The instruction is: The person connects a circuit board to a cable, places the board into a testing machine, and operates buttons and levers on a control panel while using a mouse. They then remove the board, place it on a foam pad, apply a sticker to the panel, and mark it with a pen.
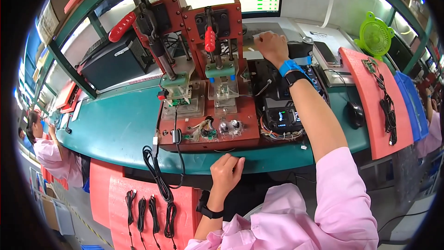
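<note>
My left hand [226,173] is loosely curled at the bench's front edge, just below the red test fixture [212,146]; nothing shows in its fingers. Stretched far forward, my right hand [273,47] has its fingers bent down beside the fixture's right tower, below the monitor. Something pale shows at its fingertips, too small to name. A blue wrist strap [290,67] and a black band circle that wrist. On the fixture, the left toggle clamp with a red handle [122,27] stands over a green circuit board [181,102]. The second clamp's red handle [210,40] points downward.
Black coiled cables [154,215] lie on pink foam at the lower left; one cable [179,159] hangs from the fixture. A powered instrument [282,118], mouse [355,114], phone [326,53] and green fan [375,36] stand to the right. A co-worker sits far left.
</note>
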The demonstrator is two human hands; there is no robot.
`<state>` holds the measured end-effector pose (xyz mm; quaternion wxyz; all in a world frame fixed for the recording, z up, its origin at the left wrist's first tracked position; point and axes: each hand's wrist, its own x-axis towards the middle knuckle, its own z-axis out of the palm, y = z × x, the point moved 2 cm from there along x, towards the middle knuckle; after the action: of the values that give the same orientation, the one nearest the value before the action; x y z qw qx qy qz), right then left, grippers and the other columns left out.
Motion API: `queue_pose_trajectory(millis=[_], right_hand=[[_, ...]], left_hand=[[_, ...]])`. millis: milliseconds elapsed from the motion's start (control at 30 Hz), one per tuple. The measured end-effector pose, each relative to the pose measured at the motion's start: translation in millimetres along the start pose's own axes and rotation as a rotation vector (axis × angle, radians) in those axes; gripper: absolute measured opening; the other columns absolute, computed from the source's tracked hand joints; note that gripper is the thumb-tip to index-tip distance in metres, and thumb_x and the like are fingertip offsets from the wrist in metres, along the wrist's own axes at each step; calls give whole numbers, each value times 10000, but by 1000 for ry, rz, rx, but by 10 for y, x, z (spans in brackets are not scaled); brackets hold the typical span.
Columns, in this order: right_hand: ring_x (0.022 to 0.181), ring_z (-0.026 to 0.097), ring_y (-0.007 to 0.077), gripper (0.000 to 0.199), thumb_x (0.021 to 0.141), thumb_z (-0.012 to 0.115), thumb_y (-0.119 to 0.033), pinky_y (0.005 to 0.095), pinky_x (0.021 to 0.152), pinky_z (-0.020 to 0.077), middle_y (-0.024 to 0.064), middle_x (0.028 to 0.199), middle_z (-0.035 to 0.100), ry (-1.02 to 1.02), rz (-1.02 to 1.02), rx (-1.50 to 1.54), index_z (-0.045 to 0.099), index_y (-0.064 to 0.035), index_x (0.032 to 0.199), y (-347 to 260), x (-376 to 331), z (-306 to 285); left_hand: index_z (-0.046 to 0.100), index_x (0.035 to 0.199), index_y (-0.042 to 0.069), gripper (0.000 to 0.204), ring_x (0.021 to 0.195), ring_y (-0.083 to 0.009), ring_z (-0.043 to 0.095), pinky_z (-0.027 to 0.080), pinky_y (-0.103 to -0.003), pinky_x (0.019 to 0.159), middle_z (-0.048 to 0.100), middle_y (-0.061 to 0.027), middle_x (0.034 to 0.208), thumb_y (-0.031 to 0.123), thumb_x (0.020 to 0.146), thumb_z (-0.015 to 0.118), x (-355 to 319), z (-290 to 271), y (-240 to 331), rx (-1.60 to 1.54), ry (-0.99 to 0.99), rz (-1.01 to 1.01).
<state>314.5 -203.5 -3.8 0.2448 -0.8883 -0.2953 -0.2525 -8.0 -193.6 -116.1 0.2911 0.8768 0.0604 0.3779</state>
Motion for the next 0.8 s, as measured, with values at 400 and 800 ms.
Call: queue_pose_trajectory(millis=[400, 800], right_hand=[[786, 599, 310, 282, 762, 484, -298, 445, 829, 368, 160, 802, 628, -216, 3, -121, 638, -62, 785, -55, -16, -64], [763, 588, 321, 289, 744, 498, -330, 438, 740, 415, 139, 761, 621, -118, -69, -146, 634, -75, 729, -47, 31, -7]], left_hand=[[472, 578, 8, 209, 442, -267, 410, 312, -327, 407, 397, -107, 520, 24, 720, 624, 27, 34, 22, -17, 11, 2], [453, 573, 6, 226, 441, -271, 404, 308, -332, 407, 395, -108, 520, 21, 720, 624, 20, 35, 1, 1, 26, 22]])
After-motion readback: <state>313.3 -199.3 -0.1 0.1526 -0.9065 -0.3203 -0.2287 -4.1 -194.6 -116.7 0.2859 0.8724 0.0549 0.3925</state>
